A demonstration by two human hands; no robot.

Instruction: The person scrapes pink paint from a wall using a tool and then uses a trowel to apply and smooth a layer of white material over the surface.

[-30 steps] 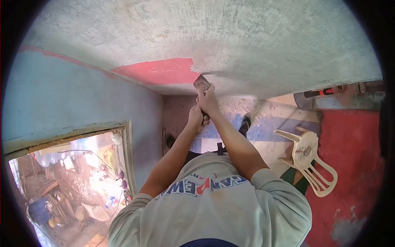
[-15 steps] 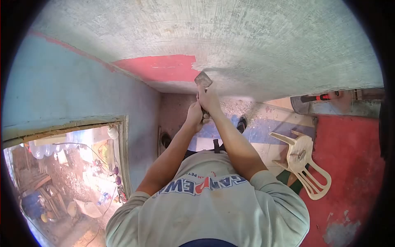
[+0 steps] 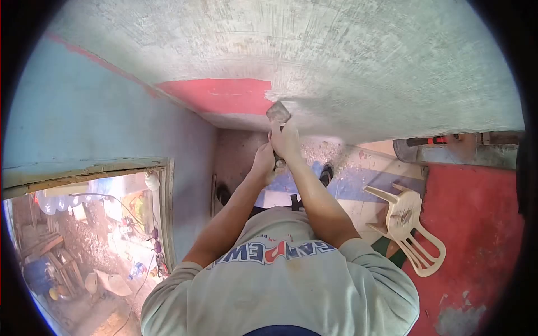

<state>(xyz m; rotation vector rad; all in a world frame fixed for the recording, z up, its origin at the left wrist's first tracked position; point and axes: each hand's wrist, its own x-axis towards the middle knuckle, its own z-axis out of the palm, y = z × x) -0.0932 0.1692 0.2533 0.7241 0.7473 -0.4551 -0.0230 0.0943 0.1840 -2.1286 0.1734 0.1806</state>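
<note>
Both arms stretch out in front of me to a scraper [image 3: 278, 113] with a broad, dusty blade. My right hand [image 3: 287, 140] is wrapped round its handle just below the blade, a finger lying along it. Lower down, my left hand [image 3: 264, 157] is closed round the handle's end; the fingers are partly hidden. The blade is against or very near the wall [image 3: 358, 67], at the lower right corner of a pink paint patch [image 3: 224, 95]. Around that patch the wall is scraped grey-white.
A blue wall [image 3: 95, 112] with a window opening [image 3: 171, 207] is at left. A cream plastic chair [image 3: 404, 215] lies on the right by a red surface [image 3: 476, 224]. A red-and-black power tool [image 3: 440, 140] rests on a ledge. Paint flakes litter the tiled floor [image 3: 347, 168].
The view has shifted slightly, so the wall sits a little lower. Both hands keep their hold on the scraper, whose blade stays by the pink patch's lower right corner.
</note>
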